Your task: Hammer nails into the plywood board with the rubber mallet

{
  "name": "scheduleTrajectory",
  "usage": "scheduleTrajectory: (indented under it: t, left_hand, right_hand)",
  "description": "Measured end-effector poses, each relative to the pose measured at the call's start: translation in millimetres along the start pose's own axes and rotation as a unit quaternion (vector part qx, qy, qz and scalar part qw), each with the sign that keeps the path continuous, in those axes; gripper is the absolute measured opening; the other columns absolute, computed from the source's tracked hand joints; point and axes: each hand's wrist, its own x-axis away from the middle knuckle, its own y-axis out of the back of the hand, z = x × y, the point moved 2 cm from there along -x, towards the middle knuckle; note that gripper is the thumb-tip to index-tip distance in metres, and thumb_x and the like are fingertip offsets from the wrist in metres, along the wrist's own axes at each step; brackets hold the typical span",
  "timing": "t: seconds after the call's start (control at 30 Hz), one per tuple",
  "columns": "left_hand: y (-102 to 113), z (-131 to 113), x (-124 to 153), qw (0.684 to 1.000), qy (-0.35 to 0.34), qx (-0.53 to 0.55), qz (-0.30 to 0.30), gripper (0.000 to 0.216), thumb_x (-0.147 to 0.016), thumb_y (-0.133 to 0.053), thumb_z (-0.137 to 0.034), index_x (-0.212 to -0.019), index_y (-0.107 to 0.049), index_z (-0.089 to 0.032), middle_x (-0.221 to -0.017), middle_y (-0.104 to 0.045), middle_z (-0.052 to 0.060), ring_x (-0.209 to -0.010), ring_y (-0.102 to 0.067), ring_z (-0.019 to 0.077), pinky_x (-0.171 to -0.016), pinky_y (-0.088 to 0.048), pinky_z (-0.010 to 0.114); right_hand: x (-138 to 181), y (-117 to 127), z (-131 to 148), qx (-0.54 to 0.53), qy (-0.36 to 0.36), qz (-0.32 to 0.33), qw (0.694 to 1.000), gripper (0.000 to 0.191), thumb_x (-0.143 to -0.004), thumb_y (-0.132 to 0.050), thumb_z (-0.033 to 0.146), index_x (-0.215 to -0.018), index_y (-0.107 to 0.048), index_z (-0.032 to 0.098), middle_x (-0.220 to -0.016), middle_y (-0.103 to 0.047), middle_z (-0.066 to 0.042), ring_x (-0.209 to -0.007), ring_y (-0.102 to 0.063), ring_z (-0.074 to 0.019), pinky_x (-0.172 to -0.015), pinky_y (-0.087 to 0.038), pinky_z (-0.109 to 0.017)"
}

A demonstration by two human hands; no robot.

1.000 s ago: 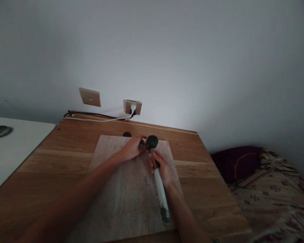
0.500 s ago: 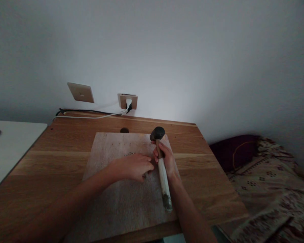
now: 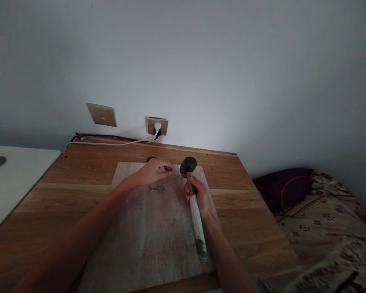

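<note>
A pale wooden board (image 3: 152, 236) lies on a brown wooden table (image 3: 64, 195). My right hand (image 3: 198, 195) is closed round the handle of a hammer (image 3: 192, 191), close under its dark head, which hovers near the board's far right corner. The white handle runs back toward me. My left hand (image 3: 154, 170) reaches to the board's far edge with fingers pinched on a small nail, just left of the hammer head. A few loose nails (image 3: 157, 188) lie on the board below that hand.
A white wall rises behind the table with a switch plate (image 3: 101, 114) and a socket (image 3: 156, 125) with plugged cables (image 3: 110, 140). A white surface (image 3: 12, 179) adjoins the table on the left. A patterned blanket (image 3: 329, 236) and dark cushion (image 3: 280, 191) lie to the right.
My left hand went from the far edge back to the middle of the board near the loose nails, then forward again to the far edge, fingers pinched. The hammer barely shifted.
</note>
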Motion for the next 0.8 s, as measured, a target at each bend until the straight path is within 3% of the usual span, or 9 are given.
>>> scheduleTrajectory:
  t: [0.17,0.47,0.53,0.67,0.8]
  left_hand:
    - [-9.1,30.3,5.8,1.000,0.002,-0.018,0.018,0.011,-0.085,-0.065,-0.012,-0.090,-0.073,-0.017,-0.088,-0.076,0.003,-0.081,-0.069,0.0172,-0.079,-0.051,0.028]
    - [-12.8,34.4,4.1,0.998,-0.021,-0.063,0.016,0.011,-0.078,-0.068,-0.009,-0.084,-0.072,-0.018,-0.087,-0.076,0.004,-0.087,-0.070,0.0203,-0.081,-0.050,0.029]
    - [-13.3,35.0,5.1,0.999,-0.001,-0.044,0.012,0.015,-0.080,-0.070,-0.012,-0.093,-0.073,-0.018,-0.088,-0.076,0.003,-0.084,-0.071,0.0196,-0.079,-0.051,0.028]
    - [-13.5,37.0,8.6,0.999,0.046,-0.001,-0.006,0.049,-0.080,-0.069,-0.011,-0.129,-0.066,-0.018,-0.089,-0.078,0.002,-0.078,-0.073,0.0173,-0.075,-0.053,0.026]
    - [-14.3,37.5,9.4,0.999,0.054,-0.006,-0.003,0.057,-0.080,-0.069,-0.010,-0.136,-0.062,-0.018,-0.092,-0.079,0.003,-0.080,-0.074,0.0177,-0.075,-0.053,0.026]
  right_hand:
    - [-0.4,-0.6,-5.0,0.005,-0.010,0.003,1.000,0.045,-0.076,-0.077,0.051,-0.101,-0.074,0.013,-0.052,-0.051,0.006,-0.036,-0.044,-0.0092,-0.033,-0.030,-0.022]
    - [1.6,-5.5,-7.7,0.005,-0.024,0.033,0.999,0.042,-0.076,-0.078,0.052,-0.096,-0.072,0.015,-0.052,-0.052,0.007,-0.035,-0.045,-0.0085,-0.032,-0.032,-0.020]
    - [3.4,-8.5,-8.2,0.003,-0.024,0.045,0.999,0.042,-0.077,-0.078,0.052,-0.094,-0.072,0.015,-0.051,-0.053,0.006,-0.034,-0.045,-0.0084,-0.032,-0.031,-0.020]
    - [8.1,-15.2,-9.4,0.010,-0.019,0.076,0.997,0.040,-0.079,-0.076,0.052,-0.094,-0.071,0.016,-0.051,-0.053,0.006,-0.034,-0.046,-0.0086,-0.031,-0.030,-0.019]
    - [11.6,-20.4,-12.5,0.016,-0.016,0.096,0.995,0.038,-0.082,-0.074,0.052,-0.094,-0.070,0.016,-0.051,-0.054,0.006,-0.033,-0.046,-0.0088,-0.031,-0.031,-0.019]
